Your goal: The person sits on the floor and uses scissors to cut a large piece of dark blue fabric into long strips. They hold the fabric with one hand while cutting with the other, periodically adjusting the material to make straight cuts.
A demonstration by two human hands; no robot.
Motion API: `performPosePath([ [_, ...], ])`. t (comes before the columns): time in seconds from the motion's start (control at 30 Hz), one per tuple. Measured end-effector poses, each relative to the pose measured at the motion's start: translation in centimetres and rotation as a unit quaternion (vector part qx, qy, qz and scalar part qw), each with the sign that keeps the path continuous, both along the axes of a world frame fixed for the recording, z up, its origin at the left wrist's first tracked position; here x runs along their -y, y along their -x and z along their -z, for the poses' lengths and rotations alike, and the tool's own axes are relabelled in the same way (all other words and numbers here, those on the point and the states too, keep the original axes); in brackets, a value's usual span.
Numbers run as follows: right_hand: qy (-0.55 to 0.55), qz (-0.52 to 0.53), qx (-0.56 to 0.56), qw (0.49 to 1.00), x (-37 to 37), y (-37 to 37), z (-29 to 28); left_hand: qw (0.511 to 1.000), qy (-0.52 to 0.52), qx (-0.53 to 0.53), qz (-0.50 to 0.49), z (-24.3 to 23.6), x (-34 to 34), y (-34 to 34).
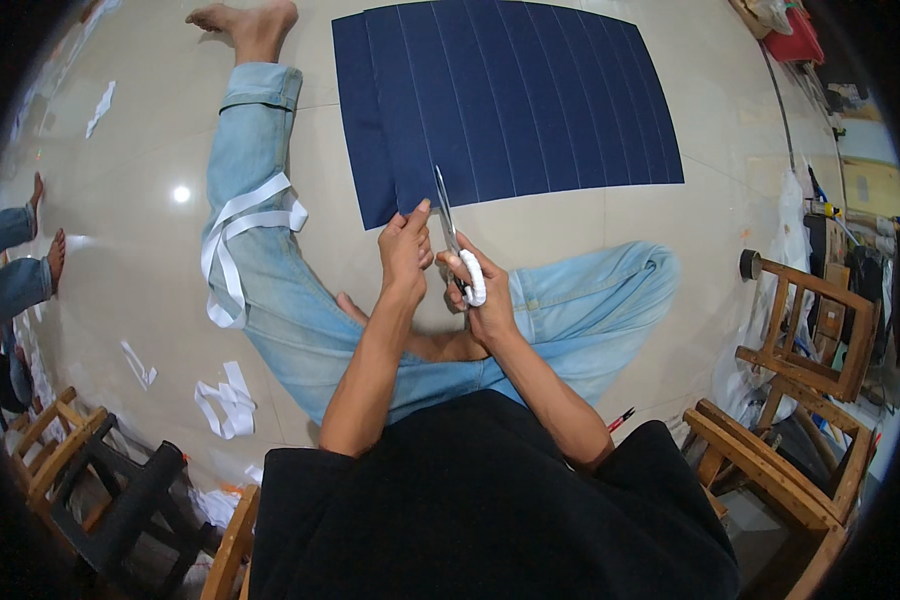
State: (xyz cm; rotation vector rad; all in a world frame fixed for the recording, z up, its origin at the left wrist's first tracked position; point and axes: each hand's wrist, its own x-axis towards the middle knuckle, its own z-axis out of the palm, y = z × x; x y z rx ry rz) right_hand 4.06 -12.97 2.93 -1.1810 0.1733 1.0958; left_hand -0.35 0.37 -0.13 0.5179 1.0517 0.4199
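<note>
**Navy cloth [520,105] on floor [320,145], 12–1 o'clock**

Head cam: L hand [404,255] fingers pinch its near edge approx. 7 o'clock; R hand [488,305] fingers grip scissors [447,212]. I'd guess light, soft, prob. slides on smooth floor; hold near edge, clear of blades.

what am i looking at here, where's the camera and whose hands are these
There is no machine here: these are a person's own two bare hands. The one picture comes from a wide camera worn on the head, looking down, so straight edges bend near the rim. The person sits on a pale floor. The right hand holds scissors with a white-wrapped handle; the left hand grips the near edge of a dark blue cloth marked with thin lines. A white strip hangs over the left trouser leg.
</note>
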Motion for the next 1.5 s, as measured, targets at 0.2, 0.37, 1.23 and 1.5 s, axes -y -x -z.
performPosePath([
  [0.2,-0.012,0.015,0.036,0.999,-2.2,-0.5,0.9,1.000,0.012,0.019,0.012,-0.1,-0.1,0.4],
  [0.37,-0.016,0.009,0.048,0.999,-2.4,-0.7,1.8,1.000,0.011,0.021,0.013,-0.2,0.0,0.5],
  [1.23,-0.011,0.013,0.049,0.999,-4.6,-2.5,1.1,0.993,-0.068,-0.069,0.065,-1.0,-0.4,1.0],
  [1.5,-0.018,0.014,0.056,0.998,-5.3,-3.1,1.8,0.992,-0.071,-0.075,0.068,-1.1,-0.5,1.1],
])
